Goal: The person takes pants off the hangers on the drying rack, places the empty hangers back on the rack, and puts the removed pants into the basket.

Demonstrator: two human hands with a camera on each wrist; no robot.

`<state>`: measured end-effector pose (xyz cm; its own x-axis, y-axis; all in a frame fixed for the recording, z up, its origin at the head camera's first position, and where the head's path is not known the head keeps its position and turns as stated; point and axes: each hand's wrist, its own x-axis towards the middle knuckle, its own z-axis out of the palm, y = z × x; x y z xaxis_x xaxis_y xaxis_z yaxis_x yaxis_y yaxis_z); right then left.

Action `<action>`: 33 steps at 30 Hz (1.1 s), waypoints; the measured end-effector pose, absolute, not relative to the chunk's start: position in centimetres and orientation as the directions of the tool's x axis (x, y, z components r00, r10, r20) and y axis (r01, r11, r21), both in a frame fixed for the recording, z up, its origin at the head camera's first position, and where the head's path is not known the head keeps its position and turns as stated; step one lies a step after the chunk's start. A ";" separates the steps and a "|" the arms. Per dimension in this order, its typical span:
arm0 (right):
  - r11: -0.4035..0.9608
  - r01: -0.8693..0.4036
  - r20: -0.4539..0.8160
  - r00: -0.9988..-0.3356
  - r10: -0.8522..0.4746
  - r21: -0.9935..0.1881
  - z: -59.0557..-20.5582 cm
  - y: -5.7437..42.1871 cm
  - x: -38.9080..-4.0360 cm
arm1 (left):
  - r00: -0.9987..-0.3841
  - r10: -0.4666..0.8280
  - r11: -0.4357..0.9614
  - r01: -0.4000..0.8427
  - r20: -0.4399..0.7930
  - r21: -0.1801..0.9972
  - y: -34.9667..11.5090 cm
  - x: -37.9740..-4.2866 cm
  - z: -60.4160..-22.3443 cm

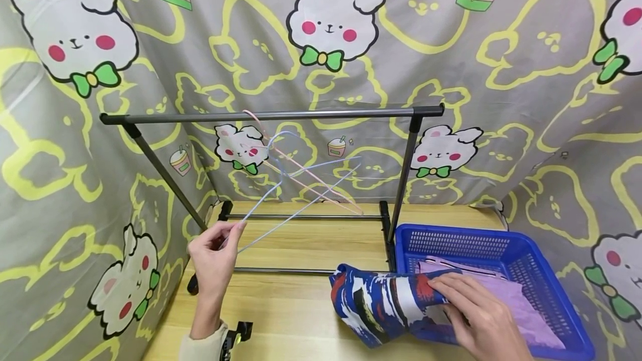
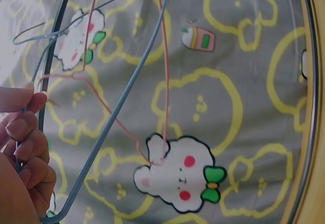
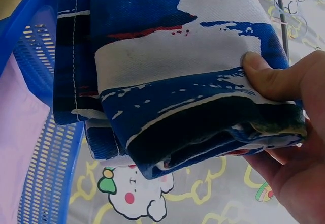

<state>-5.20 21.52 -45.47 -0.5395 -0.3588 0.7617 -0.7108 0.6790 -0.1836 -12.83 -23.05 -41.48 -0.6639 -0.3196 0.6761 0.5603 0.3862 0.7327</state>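
My left hand [image 1: 215,252] pinches a light blue wire hanger [image 1: 301,208] by one shoulder, close to its end. The hanger's hook points up and away, just under the rack's top bar [image 1: 351,113]. A pink hanger [image 1: 316,179] hangs from that bar behind it, and the two overlap in the head view. On the right, my right hand [image 1: 478,305] grips a folded cloth garment [image 1: 376,299] patterned in blue, white, red and black. In the right wrist view its thumb [image 3: 269,79] presses on the top layer, with the fingers underneath.
A blue perforated basket [image 1: 546,266] stands at the right with a folded lilac garment [image 1: 526,308] in it. The black metal rack stands on a wooden table [image 1: 281,305]. Grey curtains [image 1: 441,60] with cartoon prints enclose the back and sides.
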 end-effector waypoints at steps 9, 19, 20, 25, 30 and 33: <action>0.691 -0.696 0.746 -0.563 -0.355 -0.196 -45.8 21.3 -5.1 | -0.651 -0.311 0.420 0.559 0.693 0.715 -21.6 -14.0 -40.2; 0.673 -0.719 0.775 -0.521 -0.359 -0.171 -46.6 21.2 -5.4 | -0.638 -0.336 0.408 0.565 0.693 0.717 -17.7 -13.7 -36.1; 0.670 -0.721 0.776 -0.519 -0.358 -0.174 -46.7 21.2 -5.3 | -0.636 -0.337 0.415 0.561 0.694 0.716 -17.4 -13.8 -35.9; 0.649 -0.737 0.774 -0.518 -0.363 -0.189 -46.7 21.0 -5.3 | -0.642 -0.334 0.449 0.535 0.690 0.715 -16.4 -14.3 -35.4; 0.658 -0.724 0.752 -0.547 -0.368 -0.205 -46.6 20.9 -5.1 | -0.645 -0.334 0.468 0.519 0.687 0.715 -16.0 -14.8 -35.6; 0.671 -0.713 0.757 -0.548 -0.355 -0.202 -46.6 20.8 -5.2 | -0.648 -0.334 0.462 0.521 0.684 0.718 -16.0 -15.0 -35.7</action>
<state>-5.16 20.85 -46.63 -0.5481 -0.3551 0.7573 -0.7135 0.6711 -0.2016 -14.96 -15.97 -35.68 -0.6481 -0.3338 0.6845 0.5207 0.4616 0.7182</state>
